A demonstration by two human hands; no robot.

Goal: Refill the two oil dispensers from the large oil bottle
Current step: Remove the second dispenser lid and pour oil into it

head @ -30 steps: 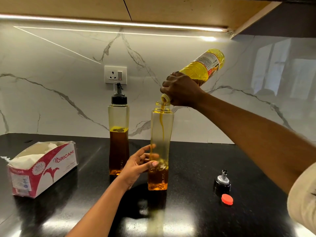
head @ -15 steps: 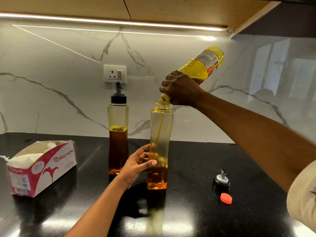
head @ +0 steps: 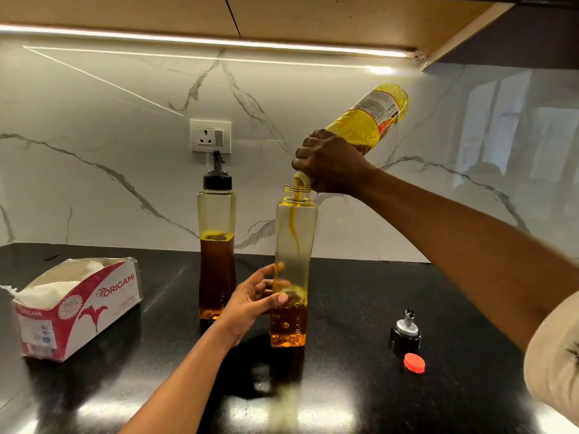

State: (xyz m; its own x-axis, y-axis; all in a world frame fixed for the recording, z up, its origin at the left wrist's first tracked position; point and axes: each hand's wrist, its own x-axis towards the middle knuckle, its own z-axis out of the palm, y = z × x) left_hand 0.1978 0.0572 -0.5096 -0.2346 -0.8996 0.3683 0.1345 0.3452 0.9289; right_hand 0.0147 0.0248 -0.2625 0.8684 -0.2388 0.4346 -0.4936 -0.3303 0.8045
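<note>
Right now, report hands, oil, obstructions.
Left hand holds uncapped dispenser. Right hand grips large oil bottle, tilted, stream entering the neck. Spout cap, red cap lie aside, clear of pour.

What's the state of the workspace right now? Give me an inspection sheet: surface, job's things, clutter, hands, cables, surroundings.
Surface: black glossy counter, glare patches near the front.
Job's things: bottle tilted, mouth over the open dispenser, oil streaming in, level low. Capped dispenser upright to its left, over half full. Pourer cap and red cap lie on the counter at right.
Clutter: tissue box at left.
Hands: left hand holds the open dispenser low down; right hand grips the bottle near its neck.
Cables: nothing seen.
Surroundings: marble wall with a socket; light strip above.
</note>
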